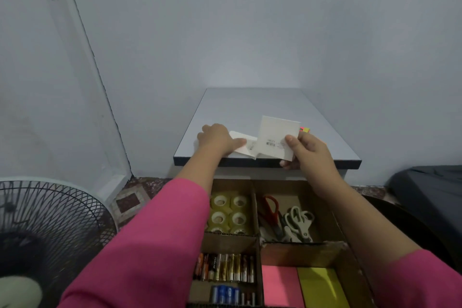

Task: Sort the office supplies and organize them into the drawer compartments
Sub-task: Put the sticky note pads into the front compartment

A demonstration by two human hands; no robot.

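My right hand (308, 150) pinches a white square pack (276, 136) with a barcode, lifted at the front edge of the grey tabletop (255, 105). A neon pink and yellow strip (305, 129) shows behind its right edge. My left hand (217, 139) rests on a second white pack (243, 146) lying on the tabletop, with the thumb over it. Below, the open drawer (345, 230) has cardboard compartments: clear tape rolls (230, 212), scissors (285, 217), batteries (226, 267), and pink and yellow sticky-note pads (300, 287).
A black fan grille (47, 227) stands at the lower left on the patterned floor. A dark object (430, 195) sits at the right. The wall rises right behind the tabletop.
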